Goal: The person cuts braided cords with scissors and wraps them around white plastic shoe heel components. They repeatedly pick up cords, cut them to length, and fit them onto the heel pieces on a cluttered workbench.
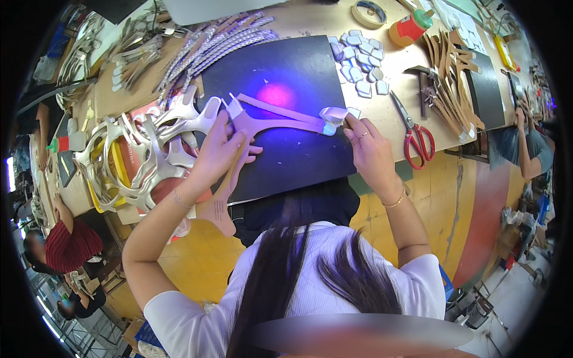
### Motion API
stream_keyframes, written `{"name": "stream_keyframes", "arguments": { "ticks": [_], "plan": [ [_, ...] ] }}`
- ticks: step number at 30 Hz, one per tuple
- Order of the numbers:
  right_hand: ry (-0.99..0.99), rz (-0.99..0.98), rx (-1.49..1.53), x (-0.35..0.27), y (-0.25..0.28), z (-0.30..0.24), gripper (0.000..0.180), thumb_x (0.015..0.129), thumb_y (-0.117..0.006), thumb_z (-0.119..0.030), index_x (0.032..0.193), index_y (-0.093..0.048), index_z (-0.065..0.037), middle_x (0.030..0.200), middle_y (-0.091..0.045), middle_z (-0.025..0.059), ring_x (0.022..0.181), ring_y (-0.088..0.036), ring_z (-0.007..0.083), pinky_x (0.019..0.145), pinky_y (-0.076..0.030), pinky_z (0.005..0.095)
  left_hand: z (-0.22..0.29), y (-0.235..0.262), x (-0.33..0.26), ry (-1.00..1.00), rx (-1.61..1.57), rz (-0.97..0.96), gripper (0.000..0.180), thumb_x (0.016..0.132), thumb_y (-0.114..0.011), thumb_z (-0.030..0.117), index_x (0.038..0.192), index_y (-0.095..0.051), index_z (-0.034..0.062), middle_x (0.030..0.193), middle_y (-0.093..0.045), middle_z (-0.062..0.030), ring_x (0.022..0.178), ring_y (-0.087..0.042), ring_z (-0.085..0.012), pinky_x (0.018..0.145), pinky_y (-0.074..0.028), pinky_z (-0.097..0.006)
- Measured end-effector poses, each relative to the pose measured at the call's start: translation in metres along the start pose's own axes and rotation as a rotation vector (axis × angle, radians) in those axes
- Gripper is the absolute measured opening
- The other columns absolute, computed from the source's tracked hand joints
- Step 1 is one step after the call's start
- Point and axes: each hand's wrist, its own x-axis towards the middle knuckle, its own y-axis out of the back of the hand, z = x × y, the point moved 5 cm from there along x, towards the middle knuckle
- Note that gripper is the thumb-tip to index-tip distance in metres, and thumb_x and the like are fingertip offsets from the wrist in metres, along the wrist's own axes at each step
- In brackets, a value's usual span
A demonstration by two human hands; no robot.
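My left hand is closed on a tan, branching strap piece, which looks like a cut shoe or sandal upper. One wide end of it hangs past the table's front edge, and a narrow arm reaches right across the black mat. At that arm's tip is a small whitish tab, curled upward. The fingers of my right hand pinch the tab's right edge. Bluish light falls on the mat and the strap tip. Part of the piece is hidden behind my left fingers.
Silver branching pieces are heaped at left, with braided straps behind. Small pale tabs lie beyond the mat. To the right are red-handled scissors, a hammer, tan straps, a bottle and a tape roll.
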Motion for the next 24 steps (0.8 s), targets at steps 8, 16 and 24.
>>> {"name": "stream_keyframes", "arguments": {
  "ticks": [8, 16, 24],
  "plan": [
    [0.032, -0.147, -0.104, -0.001, -0.003, -0.004, 0.036, 0.096, -0.062, -0.015, 0.132, -0.06, -0.009, 0.086, -0.06, 0.0113, 0.062, -0.062, 0.0315, 0.056, -0.052, 0.041, 0.009, 0.008, -0.003, 0.001, 0.015, -0.008, 0.043, 0.1, -0.045, 0.005, 0.139, -0.028, 0.0024, 0.11, -0.06, -0.0191, 0.085, -0.074, -0.0317, 0.068, -0.063, -0.034],
    [0.157, 0.032, -0.026, -0.001, 0.014, -0.022, 0.041, 0.096, -0.063, -0.017, 0.137, -0.058, -0.011, 0.081, -0.059, 0.0108, 0.059, -0.061, 0.0295, 0.054, -0.051, 0.0399, 0.019, 0.011, -0.003, -0.044, 0.023, -0.021, 0.06, 0.101, -0.048, 0.007, 0.153, -0.019, 0.006, 0.118, -0.061, -0.0187, 0.085, -0.074, -0.0311, 0.067, -0.063, -0.034],
    [0.136, -0.118, -0.158, 0.001, 0.008, -0.012, 0.044, 0.095, -0.064, -0.018, 0.139, -0.056, -0.014, 0.077, -0.058, 0.0098, 0.055, -0.06, 0.0282, 0.052, -0.05, 0.0392, 0.019, 0.014, 0.0, -0.024, 0.118, -0.035, 0.058, 0.101, -0.049, 0.007, 0.152, -0.022, 0.0049, 0.114, -0.063, -0.0182, 0.084, -0.074, -0.0295, 0.066, -0.063, -0.032]
  ]
}}
